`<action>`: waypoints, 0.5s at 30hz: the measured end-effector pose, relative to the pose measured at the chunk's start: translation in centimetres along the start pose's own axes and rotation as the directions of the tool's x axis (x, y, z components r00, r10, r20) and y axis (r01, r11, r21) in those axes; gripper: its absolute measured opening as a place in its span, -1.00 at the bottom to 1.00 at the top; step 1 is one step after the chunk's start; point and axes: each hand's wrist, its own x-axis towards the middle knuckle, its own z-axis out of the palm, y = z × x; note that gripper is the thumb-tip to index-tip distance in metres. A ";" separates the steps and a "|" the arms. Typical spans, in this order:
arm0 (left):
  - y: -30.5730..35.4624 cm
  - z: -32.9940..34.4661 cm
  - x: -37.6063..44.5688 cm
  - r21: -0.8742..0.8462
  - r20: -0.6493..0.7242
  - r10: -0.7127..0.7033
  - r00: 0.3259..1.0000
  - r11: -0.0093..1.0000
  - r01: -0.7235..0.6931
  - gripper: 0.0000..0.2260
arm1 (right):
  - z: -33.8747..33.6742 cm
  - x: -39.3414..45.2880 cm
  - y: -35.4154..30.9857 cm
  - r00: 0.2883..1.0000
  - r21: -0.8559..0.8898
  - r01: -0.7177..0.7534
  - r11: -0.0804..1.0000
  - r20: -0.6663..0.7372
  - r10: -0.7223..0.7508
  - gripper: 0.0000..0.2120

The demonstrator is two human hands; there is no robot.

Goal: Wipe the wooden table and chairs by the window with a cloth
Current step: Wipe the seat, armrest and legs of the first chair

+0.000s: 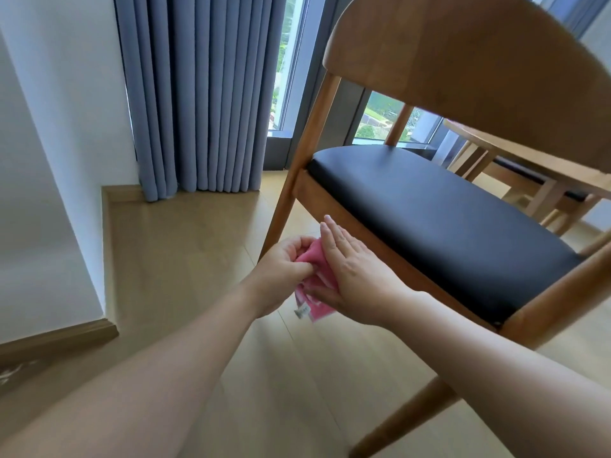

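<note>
Both my hands meet in front of me, low, just short of the chair's front rail. My left hand (pixel 284 262) grips the cloth (pixel 314 282): fingers curled, thumb and fingertips bunching the pink fabric at its upper edge. My right hand (pixel 350 272) lies flat against the cloth's right side, fingers straight and close together, pointing up and away from me; the thumb sits under the fabric near its lower edge. So the cloth is sandwiched between the two hands, held in the air, clear of the floor (pixel 205 242). A small white tag hangs from its lower corner, below my left hand.

The chair (pixel 463 74) stands right of my hands and beyond them, tilted in view. Its black seat (pixel 439 219) begins just past my right fingertips; whether those fingertips touch the rail, I cannot tell. The table (pixel 529 157) is farther off to the right, behind the chair. The curtain (pixel 205 94) hangs well beyond my left hand, the window (pixel 291 61) beside it.
</note>
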 end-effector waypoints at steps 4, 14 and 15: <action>-0.4 -1.0 0.5 -0.040 -0.029 0.043 0.999 0.998 -0.044 -0.82 | 0.9 0.8 -0.8 0.995 0.104 -0.048 0.993 -0.085 0.057 -0.20; -0.7 -3.4 1.2 0.055 -0.207 0.132 0.969 0.991 -0.123 -0.80 | 2.1 3.3 -0.5 0.885 0.274 0.100 0.956 -0.464 0.041 -0.68; -0.6 -3.6 1.0 0.221 -0.269 0.174 0.947 0.968 -0.115 -0.79 | 2.0 3.8 -0.4 0.890 0.224 0.131 0.966 -0.456 -0.016 -0.69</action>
